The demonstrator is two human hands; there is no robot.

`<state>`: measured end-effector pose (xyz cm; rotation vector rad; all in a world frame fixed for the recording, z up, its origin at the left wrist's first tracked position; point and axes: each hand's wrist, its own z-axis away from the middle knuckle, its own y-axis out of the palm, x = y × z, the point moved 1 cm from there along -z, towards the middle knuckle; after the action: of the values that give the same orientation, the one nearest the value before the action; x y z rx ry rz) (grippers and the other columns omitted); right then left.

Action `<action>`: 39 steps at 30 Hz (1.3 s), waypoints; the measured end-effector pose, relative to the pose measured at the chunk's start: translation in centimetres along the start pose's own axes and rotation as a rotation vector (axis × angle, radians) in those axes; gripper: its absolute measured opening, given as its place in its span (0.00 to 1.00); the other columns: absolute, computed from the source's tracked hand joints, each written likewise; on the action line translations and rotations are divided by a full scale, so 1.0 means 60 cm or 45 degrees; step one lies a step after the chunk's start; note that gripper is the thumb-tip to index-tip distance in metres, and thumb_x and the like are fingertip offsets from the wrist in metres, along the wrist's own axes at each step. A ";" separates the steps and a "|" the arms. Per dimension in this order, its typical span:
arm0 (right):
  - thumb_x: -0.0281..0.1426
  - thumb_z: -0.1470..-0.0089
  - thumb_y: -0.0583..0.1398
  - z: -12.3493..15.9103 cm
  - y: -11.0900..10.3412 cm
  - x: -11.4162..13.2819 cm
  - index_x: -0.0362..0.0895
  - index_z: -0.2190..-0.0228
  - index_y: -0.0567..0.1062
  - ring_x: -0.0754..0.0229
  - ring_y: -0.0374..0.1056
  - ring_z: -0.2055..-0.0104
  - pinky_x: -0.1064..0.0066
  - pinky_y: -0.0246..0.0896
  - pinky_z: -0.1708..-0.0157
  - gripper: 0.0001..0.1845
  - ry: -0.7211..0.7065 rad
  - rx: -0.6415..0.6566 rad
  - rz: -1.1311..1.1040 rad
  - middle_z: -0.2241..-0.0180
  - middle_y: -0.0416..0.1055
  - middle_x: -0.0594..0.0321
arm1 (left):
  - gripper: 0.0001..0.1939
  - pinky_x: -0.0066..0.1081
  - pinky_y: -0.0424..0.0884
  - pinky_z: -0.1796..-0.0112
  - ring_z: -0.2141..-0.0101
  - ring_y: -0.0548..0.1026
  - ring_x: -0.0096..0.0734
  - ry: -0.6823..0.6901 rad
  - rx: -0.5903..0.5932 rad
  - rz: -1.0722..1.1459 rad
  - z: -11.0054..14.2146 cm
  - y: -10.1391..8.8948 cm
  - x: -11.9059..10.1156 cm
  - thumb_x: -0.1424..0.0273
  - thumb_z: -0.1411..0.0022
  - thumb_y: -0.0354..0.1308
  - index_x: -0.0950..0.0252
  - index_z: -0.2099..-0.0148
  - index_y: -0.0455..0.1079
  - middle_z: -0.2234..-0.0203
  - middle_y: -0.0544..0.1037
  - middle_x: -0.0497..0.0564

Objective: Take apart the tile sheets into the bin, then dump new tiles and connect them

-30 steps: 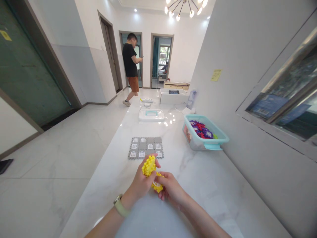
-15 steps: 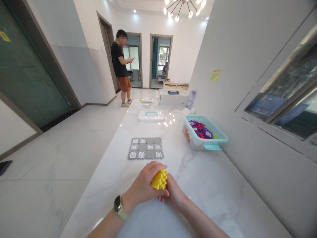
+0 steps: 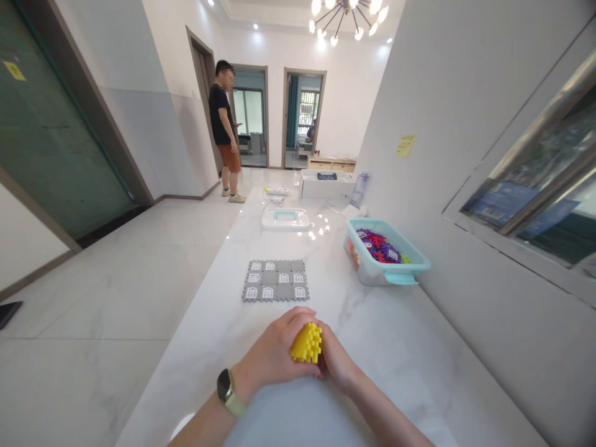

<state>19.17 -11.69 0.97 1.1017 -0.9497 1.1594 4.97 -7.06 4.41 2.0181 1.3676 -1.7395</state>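
Observation:
Both my hands are closed around a small yellow block piece with toothed edges, held just above the white marble counter. My left hand, with a watch on the wrist, wraps it from the left and top. My right hand presses against it from the right. Just beyond my hands lies a flat grey panel of joined tiles with white window prints.
A teal bin with purple, red and green block pieces stands by the right wall. Farther back are a clear lid, a white box and a bottle. A person in a black shirt stands near the doorways.
My hands have come together around the yellow pieces and lowered slightly; the piece that stood up in my left hand is now pressed between both. The person at the back walked left.

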 end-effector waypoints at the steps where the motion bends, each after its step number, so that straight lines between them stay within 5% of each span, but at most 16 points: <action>1: 0.51 0.45 0.54 0.000 -0.001 0.002 0.44 0.75 0.68 0.67 0.55 0.80 0.75 0.49 0.82 0.23 -0.034 -0.029 0.030 0.81 0.63 0.69 | 0.35 0.40 0.65 0.47 0.49 0.70 0.47 -0.006 -0.003 0.001 0.000 0.001 0.001 0.69 0.57 0.74 0.56 0.46 0.68 0.48 0.71 0.54; 7: 0.58 0.45 0.50 -0.007 -0.005 0.012 0.44 0.83 0.65 0.67 0.49 0.89 0.74 0.40 0.89 0.32 0.133 -0.112 0.159 0.92 0.53 0.71 | 0.34 0.35 0.68 0.53 0.56 0.72 0.38 -0.131 0.030 -0.021 -0.001 0.015 0.005 0.77 0.56 0.69 0.58 0.47 0.63 0.55 0.73 0.48; 13: 0.56 0.45 0.52 -0.008 -0.013 0.014 0.44 0.79 0.66 0.68 0.52 0.87 0.76 0.40 0.87 0.29 0.215 -0.045 0.182 0.88 0.59 0.70 | 0.29 0.33 0.68 0.56 0.58 0.72 0.35 -0.166 -0.040 0.096 -0.001 0.024 0.019 0.80 0.55 0.62 0.60 0.49 0.63 0.58 0.73 0.48; 17: 0.52 0.41 0.50 -0.013 -0.030 0.026 0.44 0.80 0.65 0.66 0.56 0.84 0.73 0.48 0.83 0.28 -0.054 -0.163 0.422 0.85 0.61 0.68 | 0.23 0.28 0.66 0.67 0.68 0.70 0.28 -0.314 -0.053 0.428 -0.001 0.024 0.039 0.77 0.52 0.64 0.62 0.54 0.62 0.68 0.71 0.45; 21: 0.44 0.40 0.55 -0.008 -0.052 0.047 0.45 0.70 0.71 0.61 0.65 0.72 0.71 0.59 0.73 0.17 -0.432 -0.333 0.585 0.75 0.68 0.65 | 0.30 0.29 0.67 0.66 0.67 0.70 0.28 -0.471 -0.003 0.825 -0.002 0.021 0.049 0.72 0.56 0.70 0.63 0.53 0.60 0.64 0.70 0.48; 23: 0.41 0.41 0.58 -0.002 -0.056 0.056 0.47 0.58 0.73 0.57 0.68 0.60 0.69 0.63 0.65 0.13 -0.577 -0.281 0.606 0.61 0.72 0.59 | 0.30 0.29 0.66 0.66 0.68 0.69 0.27 -0.497 0.049 0.876 -0.003 0.018 0.048 0.72 0.56 0.71 0.64 0.53 0.60 0.65 0.70 0.47; 27: 0.35 0.41 0.58 0.008 -0.049 0.062 0.55 0.41 0.63 0.52 0.57 0.39 0.61 0.61 0.49 0.27 -0.717 0.032 0.612 0.39 0.60 0.59 | 0.28 0.28 0.65 0.68 0.68 0.69 0.27 -0.476 0.146 0.849 -0.004 0.014 0.044 0.74 0.55 0.71 0.64 0.52 0.62 0.68 0.69 0.45; 33: 0.32 0.41 0.58 0.006 -0.040 0.055 0.54 0.46 0.70 0.51 0.62 0.43 0.57 0.59 0.46 0.21 -0.614 0.229 0.577 0.45 0.67 0.59 | 0.38 0.37 0.69 0.56 0.52 0.72 0.42 -0.423 0.180 0.946 -0.005 0.020 0.051 0.77 0.55 0.70 0.62 0.43 0.61 0.51 0.71 0.56; 39: 0.33 0.41 0.59 0.004 -0.039 0.057 0.51 0.50 0.70 0.53 0.66 0.51 0.60 0.63 0.52 0.17 -0.570 0.263 0.519 0.52 0.68 0.58 | 0.49 0.39 0.71 0.58 0.55 0.74 0.43 -0.602 0.161 0.974 -0.002 0.019 0.057 0.76 0.57 0.71 0.60 0.36 0.52 0.50 0.72 0.58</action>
<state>22.07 -11.35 3.94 1.4118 -1.4770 1.3899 5.56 -5.87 1.07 1.6752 0.2827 -1.7534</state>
